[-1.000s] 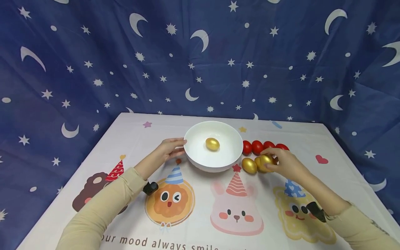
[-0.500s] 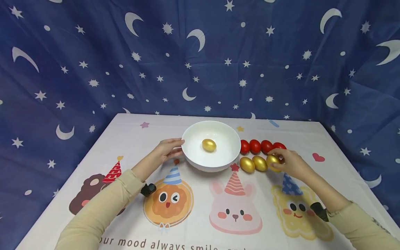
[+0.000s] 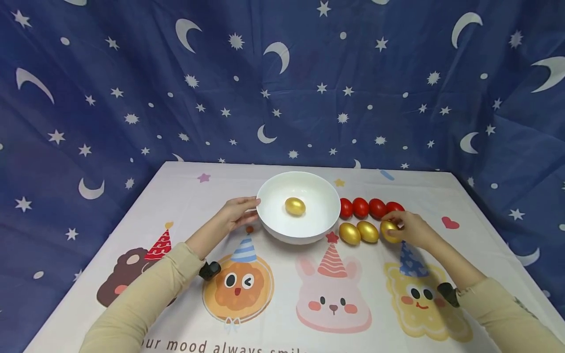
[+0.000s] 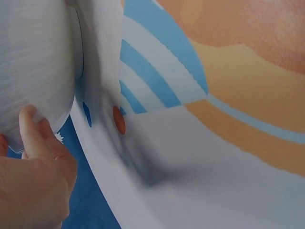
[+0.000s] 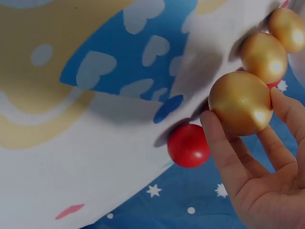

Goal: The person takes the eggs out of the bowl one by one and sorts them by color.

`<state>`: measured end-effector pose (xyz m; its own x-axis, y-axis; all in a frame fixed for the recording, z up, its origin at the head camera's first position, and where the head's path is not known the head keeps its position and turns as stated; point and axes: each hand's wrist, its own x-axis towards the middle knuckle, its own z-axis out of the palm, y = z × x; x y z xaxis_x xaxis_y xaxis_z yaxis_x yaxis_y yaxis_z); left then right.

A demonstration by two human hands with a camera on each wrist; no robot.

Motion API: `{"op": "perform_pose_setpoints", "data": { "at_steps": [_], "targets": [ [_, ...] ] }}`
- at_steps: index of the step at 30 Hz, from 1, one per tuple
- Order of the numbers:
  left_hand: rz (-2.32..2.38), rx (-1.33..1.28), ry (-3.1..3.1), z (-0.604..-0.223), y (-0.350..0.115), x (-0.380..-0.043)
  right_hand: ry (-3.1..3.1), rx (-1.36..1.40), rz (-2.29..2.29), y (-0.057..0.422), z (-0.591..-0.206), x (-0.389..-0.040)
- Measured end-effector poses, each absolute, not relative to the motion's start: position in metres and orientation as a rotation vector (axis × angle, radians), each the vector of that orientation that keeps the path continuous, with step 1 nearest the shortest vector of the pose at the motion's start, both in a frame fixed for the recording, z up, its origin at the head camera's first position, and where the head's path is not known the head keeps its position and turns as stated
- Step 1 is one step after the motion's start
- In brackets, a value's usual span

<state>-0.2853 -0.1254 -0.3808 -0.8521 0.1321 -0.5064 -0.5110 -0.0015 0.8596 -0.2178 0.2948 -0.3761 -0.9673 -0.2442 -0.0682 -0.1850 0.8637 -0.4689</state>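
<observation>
A white bowl (image 3: 296,233) stands on the table with one gold egg (image 3: 295,206) inside it. My left hand (image 3: 238,214) holds the bowl at its left side; a fingertip lies at the rim and other fingers rest against the outer wall, as the left wrist view shows. My right hand (image 3: 411,229) pinches another gold egg (image 5: 240,103) between thumb and fingers, close over the tabletop. Just left of it, two more gold eggs (image 3: 349,234) lie side by side. Behind them runs a row of several red eggs (image 3: 360,208), the rightmost partly behind my right hand.
A white tablecloth (image 3: 212,201) printed with cartoon figures and party hats covers the table. A blue curtain (image 3: 318,117) with moons and stars hangs behind its back edge. The leftmost red egg is partly hidden by the bowl.
My right hand has moved right with its gold egg, from overlapping the second gold egg to a small gap beside it. My left hand stays at the bowl.
</observation>
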Motion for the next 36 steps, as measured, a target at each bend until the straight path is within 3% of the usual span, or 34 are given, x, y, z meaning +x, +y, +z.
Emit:
{"op": "perform_pose_setpoints", "data": {
  "at_steps": [36],
  "targets": [
    [1.882, -0.368, 1.886, -0.384, -0.128, -0.284, 2.831, -0.307, -0.592, 0.291, -0.382, -0.234]
  ]
}}
